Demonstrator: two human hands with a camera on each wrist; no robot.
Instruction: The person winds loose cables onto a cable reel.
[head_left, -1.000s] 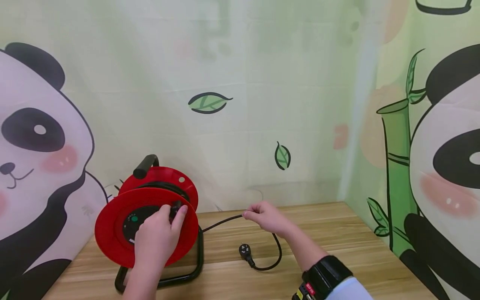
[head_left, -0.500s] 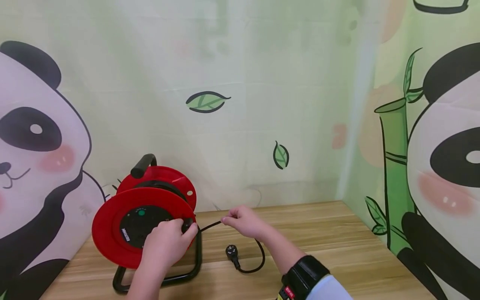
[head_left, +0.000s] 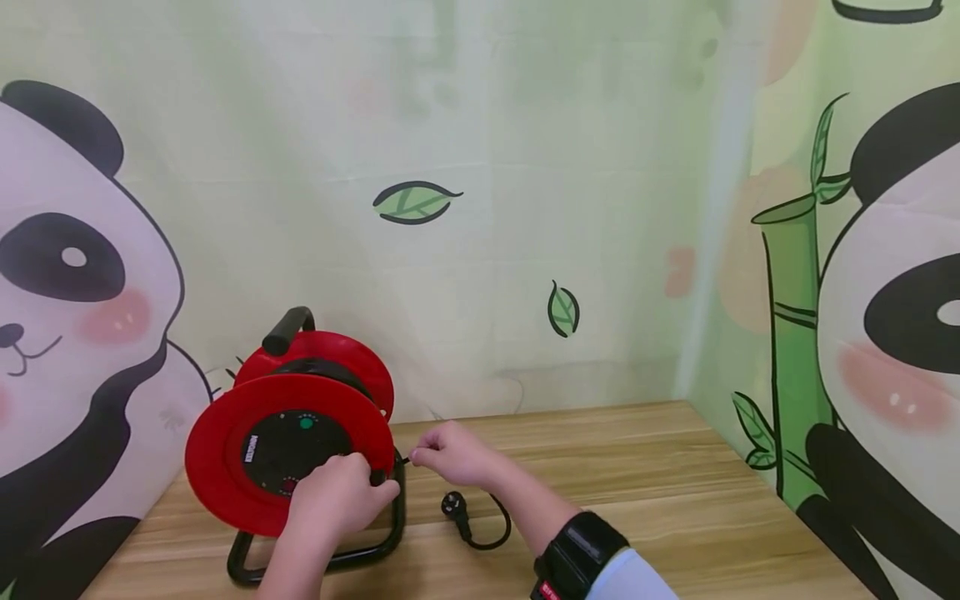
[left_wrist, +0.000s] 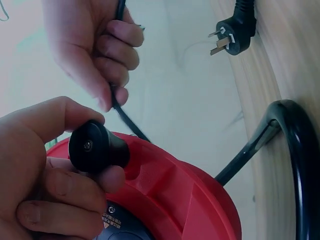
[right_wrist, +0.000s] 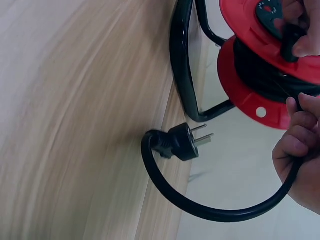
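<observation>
A: Where is the reel?

B: On the counter, left side, upright in its black frame, the red disc facing the person.

A: And the left hand?

B: Its grip is curled round the black knob on the disc's face, thumb over the top, fingers beneath.

A: The right hand?

B: Just beside the reel's rim, its grip closed narrowly on the cord, which runs from the fingers straight into the reel.

A: And the loose end?

B: Behind the hand the cord curls in a short loop on the counter, ending in the plug, which lies near the frame, prongs bare.
</observation>
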